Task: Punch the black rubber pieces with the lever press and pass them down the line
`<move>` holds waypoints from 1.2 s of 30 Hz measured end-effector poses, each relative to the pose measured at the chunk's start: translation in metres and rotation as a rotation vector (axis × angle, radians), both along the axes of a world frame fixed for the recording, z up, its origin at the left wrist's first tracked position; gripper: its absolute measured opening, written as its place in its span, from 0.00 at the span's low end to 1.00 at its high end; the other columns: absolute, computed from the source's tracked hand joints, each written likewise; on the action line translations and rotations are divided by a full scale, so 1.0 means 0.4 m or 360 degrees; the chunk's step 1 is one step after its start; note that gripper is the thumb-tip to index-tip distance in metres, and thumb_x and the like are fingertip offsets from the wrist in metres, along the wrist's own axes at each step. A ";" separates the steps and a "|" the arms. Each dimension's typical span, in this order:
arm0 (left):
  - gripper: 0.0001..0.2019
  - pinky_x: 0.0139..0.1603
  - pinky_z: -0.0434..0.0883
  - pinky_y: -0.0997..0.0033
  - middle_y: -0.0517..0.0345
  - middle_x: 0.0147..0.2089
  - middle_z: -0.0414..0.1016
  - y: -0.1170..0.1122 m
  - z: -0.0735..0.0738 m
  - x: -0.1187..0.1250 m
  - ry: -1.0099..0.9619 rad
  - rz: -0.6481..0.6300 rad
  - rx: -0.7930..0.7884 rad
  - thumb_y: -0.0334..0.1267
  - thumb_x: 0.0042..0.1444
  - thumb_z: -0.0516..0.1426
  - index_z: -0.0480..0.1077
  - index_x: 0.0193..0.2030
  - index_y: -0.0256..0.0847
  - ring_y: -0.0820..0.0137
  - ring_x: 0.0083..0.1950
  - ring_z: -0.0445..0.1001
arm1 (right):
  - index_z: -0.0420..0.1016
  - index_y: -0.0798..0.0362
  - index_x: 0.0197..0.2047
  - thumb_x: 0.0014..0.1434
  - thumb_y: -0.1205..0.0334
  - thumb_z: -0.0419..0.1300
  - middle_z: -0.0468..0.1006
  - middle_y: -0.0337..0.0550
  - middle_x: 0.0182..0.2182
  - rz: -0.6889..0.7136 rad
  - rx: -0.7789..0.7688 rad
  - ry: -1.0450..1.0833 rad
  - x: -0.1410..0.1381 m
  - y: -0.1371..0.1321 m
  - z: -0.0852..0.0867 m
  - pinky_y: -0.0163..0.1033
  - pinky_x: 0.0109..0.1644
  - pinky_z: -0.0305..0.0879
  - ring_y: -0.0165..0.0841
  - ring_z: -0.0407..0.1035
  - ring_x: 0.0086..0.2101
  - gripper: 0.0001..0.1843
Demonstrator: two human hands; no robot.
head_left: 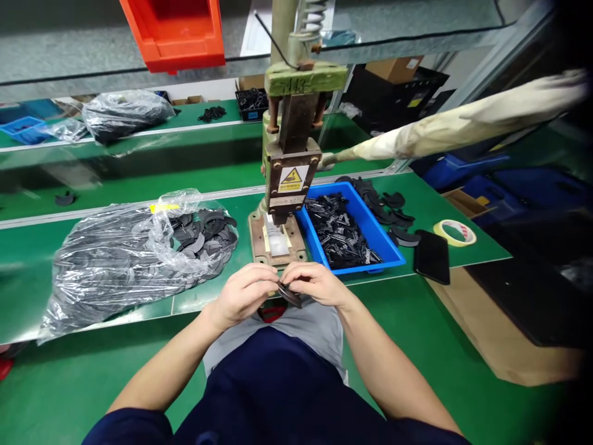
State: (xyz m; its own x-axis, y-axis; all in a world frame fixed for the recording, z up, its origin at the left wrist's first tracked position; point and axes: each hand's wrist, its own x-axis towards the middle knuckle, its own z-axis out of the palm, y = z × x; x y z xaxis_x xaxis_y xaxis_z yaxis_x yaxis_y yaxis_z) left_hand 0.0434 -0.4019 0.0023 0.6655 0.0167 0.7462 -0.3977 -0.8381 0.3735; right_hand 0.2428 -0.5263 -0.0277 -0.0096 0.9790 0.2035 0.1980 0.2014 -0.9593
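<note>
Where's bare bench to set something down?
Bare bench: left of the plastic bag and behind the tape roll, right of the loose dark parts. Crowded: around the press, with the blue tray on its right and the held part in front.

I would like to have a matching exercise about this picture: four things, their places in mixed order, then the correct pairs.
Things:
1. dark curved piece
2. blue bin
3. clear plastic bag
4. tape roll

Places:
A. left of the press
B. near the flat black device
C. between left hand and right hand
D. close beside the press, holding small black parts

Pairs: 1-C, 2-D, 3-A, 4-B
</note>
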 end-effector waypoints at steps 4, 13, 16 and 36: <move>0.10 0.47 0.79 0.65 0.49 0.42 0.78 0.001 0.005 -0.002 0.0042 -0.0060 0.0044 0.26 0.65 0.54 0.71 0.49 0.39 0.65 0.49 0.79 | 0.81 0.51 0.39 0.62 0.52 0.63 0.83 0.44 0.38 0.0028 0.0057 0.0012 0.002 -0.002 -0.008 0.40 0.49 0.71 0.32 0.76 0.40 0.12; 0.08 0.45 0.78 0.68 0.49 0.42 0.79 -0.008 0.012 0.002 0.0060 -0.0052 0.0137 0.26 0.65 0.54 0.70 0.48 0.39 0.66 0.46 0.79 | 0.80 0.51 0.38 0.63 0.54 0.62 0.82 0.44 0.37 0.0135 0.0088 -0.0030 0.008 -0.012 0.011 0.38 0.49 0.69 0.31 0.75 0.40 0.10; 0.09 0.44 0.78 0.69 0.49 0.41 0.78 -0.007 0.010 0.005 0.0091 -0.0097 0.0093 0.27 0.66 0.52 0.70 0.48 0.40 0.68 0.43 0.78 | 0.78 0.53 0.36 0.63 0.50 0.60 0.79 0.43 0.34 0.0183 0.0059 0.0021 0.000 -0.012 0.001 0.37 0.45 0.68 0.30 0.73 0.37 0.15; 0.06 0.39 0.74 0.69 0.56 0.34 0.79 0.431 0.025 0.025 0.0351 0.0957 -0.1107 0.35 0.55 0.64 0.76 0.37 0.36 0.68 0.35 0.77 | 0.78 0.51 0.49 0.55 0.41 0.64 0.85 0.51 0.41 -0.0792 -0.0646 0.0127 0.022 -0.050 -0.029 0.43 0.47 0.79 0.39 0.80 0.38 0.26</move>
State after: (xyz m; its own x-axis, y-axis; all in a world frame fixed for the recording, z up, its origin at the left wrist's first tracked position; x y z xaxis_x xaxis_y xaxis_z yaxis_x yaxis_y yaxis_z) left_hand 0.0535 -0.2297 0.0122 0.5257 0.7968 0.2980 0.1679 -0.4406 0.8818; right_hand 0.2518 -0.5465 -0.0394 0.4652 0.8618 -0.2022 0.0989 -0.2776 -0.9556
